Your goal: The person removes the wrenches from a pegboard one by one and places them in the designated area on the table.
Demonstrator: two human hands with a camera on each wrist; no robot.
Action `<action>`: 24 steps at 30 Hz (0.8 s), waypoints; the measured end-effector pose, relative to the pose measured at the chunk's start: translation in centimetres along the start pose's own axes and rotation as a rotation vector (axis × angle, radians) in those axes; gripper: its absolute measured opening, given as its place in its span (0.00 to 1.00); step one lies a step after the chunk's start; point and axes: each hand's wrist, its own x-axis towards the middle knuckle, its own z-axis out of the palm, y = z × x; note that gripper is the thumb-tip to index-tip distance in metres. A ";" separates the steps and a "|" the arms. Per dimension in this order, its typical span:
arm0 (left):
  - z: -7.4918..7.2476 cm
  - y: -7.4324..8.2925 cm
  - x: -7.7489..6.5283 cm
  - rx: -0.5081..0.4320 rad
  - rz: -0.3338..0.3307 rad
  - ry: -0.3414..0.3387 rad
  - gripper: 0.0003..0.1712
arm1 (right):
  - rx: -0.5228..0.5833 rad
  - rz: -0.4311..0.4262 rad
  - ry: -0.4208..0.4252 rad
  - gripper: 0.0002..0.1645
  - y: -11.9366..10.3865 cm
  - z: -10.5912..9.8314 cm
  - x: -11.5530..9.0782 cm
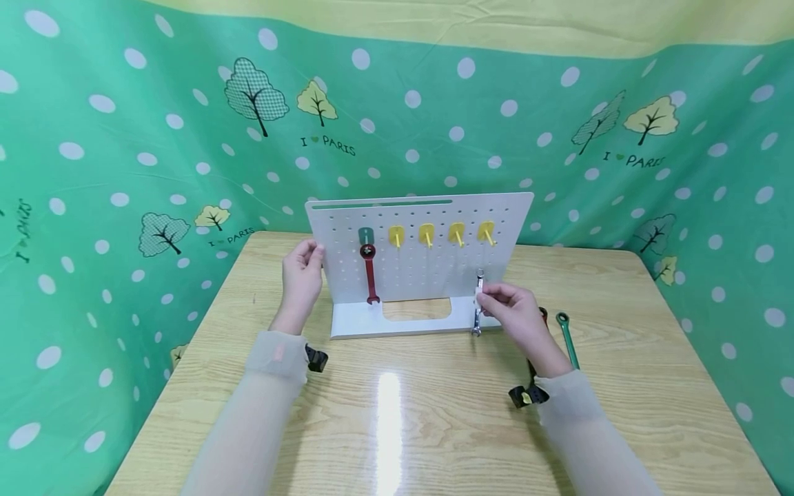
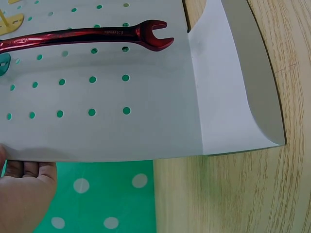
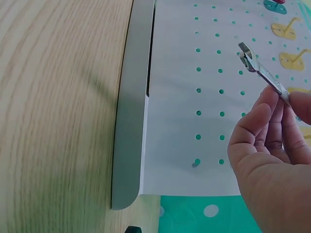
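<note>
A white pegboard stand (image 1: 347,275) stands upright on the table, with a red wrench (image 1: 371,275) hanging from its green hook (image 1: 366,235). My left hand (image 1: 302,275) holds the board's left edge; in the left wrist view its fingers (image 2: 30,169) go behind that edge. Between thumb and fingers, my right hand (image 1: 511,310) pinches a silver wrench (image 1: 477,322) in front of the board's lower right. The right wrist view shows the silver wrench's open end (image 3: 248,57) sticking out past the fingertips, apart from the board.
Several yellow hooks, one of them a yellow hook (image 1: 486,233) at the far right, line the board's upper part. A green wrench (image 1: 567,337) and a partly hidden red-ended wrench (image 1: 543,314) lie by the right forearm. Behind the table (image 1: 434,413) hangs a green curtain (image 1: 409,131).
</note>
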 end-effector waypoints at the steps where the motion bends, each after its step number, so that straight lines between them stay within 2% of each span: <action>1: 0.0 0.0 0.0 -0.001 0.001 -0.001 0.15 | -0.003 0.001 0.000 0.16 0.0 -0.1 0.0; 13: 0.0 0.1 -0.1 -0.004 -0.010 -0.003 0.15 | -0.020 0.024 0.015 0.18 0.2 -1.0 -0.6; 24: 0.1 0.3 -0.2 -0.002 0.009 0.003 0.14 | -0.046 0.053 0.014 0.18 0.8 -2.0 -1.1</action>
